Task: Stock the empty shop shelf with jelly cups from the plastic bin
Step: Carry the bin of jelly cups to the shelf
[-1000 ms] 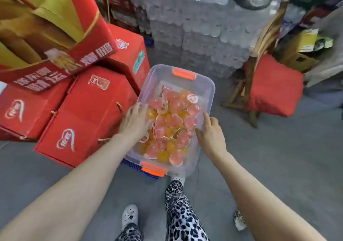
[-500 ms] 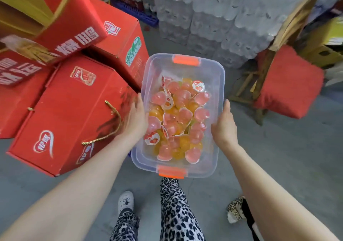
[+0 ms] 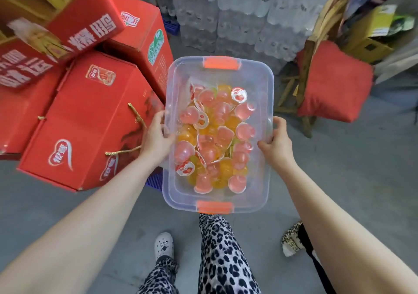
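A clear plastic bin [image 3: 267,83] with orange latches at both ends hangs in front of me above the floor. It holds several pink and orange jelly cups [image 3: 214,135] piled loosely inside. My left hand [image 3: 157,138] grips the bin's left rim, fingers curled over the edge. My right hand [image 3: 277,143] grips the right rim in the same way. No shop shelf is in view.
Red gift cartons [image 3: 86,121] are stacked close on the left, almost touching the bin. Shrink-wrapped water bottle packs [image 3: 237,15] stand behind. A wooden chair with a red cushion [image 3: 332,80] is at right. Grey floor [image 3: 352,169] and my legs lie below.
Both hands moved from above the cups to the bin's side rims and took hold. The bin has risen off the blue crate and come closer to me.
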